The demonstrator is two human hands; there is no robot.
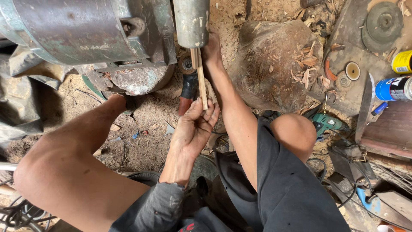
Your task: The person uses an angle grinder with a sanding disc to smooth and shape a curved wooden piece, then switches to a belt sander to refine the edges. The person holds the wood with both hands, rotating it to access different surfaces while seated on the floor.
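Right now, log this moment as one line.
left hand: grip on thin wooden stick | stick top: against grey cylinder | right hand: behind stick, grip unclear | ground: sawdust

Stick [201, 77] under cylinder [191, 21] — stump [274, 64] rightward

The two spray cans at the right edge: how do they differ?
The yellow can sits nearer the top of the picture and is mostly cut off by the frame; the blue can shows more of its length. The yellow can has a black band; the blue can has white and red markings. Both lie on the cluttered wooden surface.
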